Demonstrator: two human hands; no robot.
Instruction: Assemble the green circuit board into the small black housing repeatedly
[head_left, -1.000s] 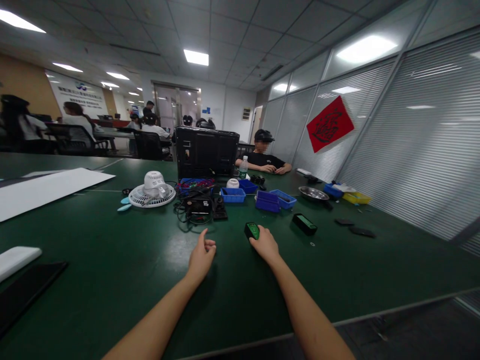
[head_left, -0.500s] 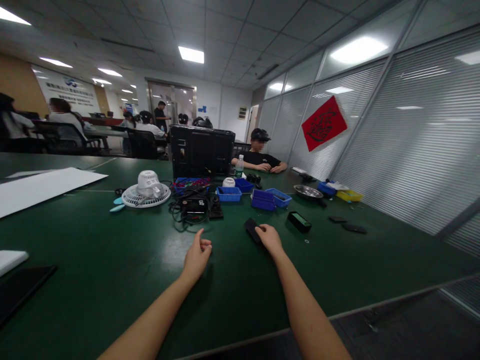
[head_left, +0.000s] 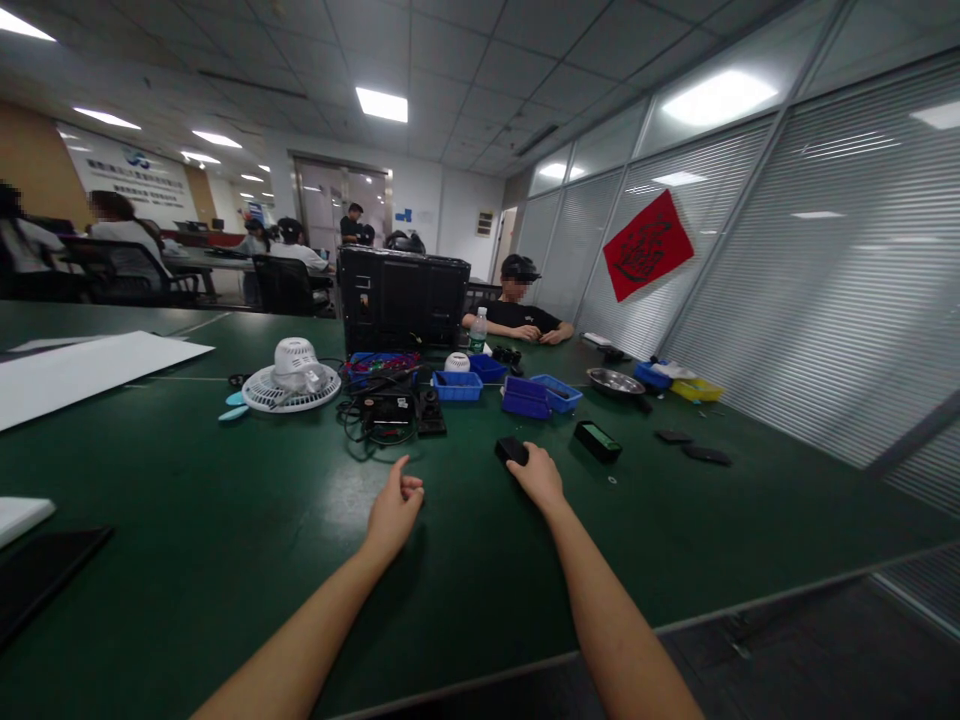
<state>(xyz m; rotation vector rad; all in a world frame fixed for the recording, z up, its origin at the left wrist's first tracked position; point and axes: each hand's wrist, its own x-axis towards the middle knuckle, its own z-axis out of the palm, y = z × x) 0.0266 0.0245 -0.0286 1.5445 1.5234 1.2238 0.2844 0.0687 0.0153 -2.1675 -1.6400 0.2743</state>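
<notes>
- The right hand (head_left: pixel 537 475) is curled round the near end of a black box (head_left: pixel 511 449), thumb on one side and fingers over the other, holding it low over the middle of the green table (head_left: pixel 465 590); I can't tell whether the box is touching the surface
- The left hand (head_left: pixel 395 508) is half open, thumb raised and fingers loosely bent, with nothing in its grasp that I can see; it sits well apart from the box
- Just to the right of the right hand lies a black case (head_left: pixel 598 440) showing a green inside, with a small pale ring (head_left: pixel 613 480) near it
- Further right are two thin dark pieces, a shorter plate (head_left: pixel 673 437) and a longer plate (head_left: pixel 706 455)
- Beyond the left hand there's a black unit (head_left: pixel 390 407) in a tangle of cables, and left of that a white fan (head_left: pixel 291 388)
- Beyond the box stand a deep blue bin (head_left: pixel 526 398) and a lighter blue tray (head_left: pixel 457 387)
- Past those, a bottle (head_left: pixel 478 330) stands upright, and a person (head_left: pixel 521 310) wearing a dark headset sits with both forearms on the far side
</notes>
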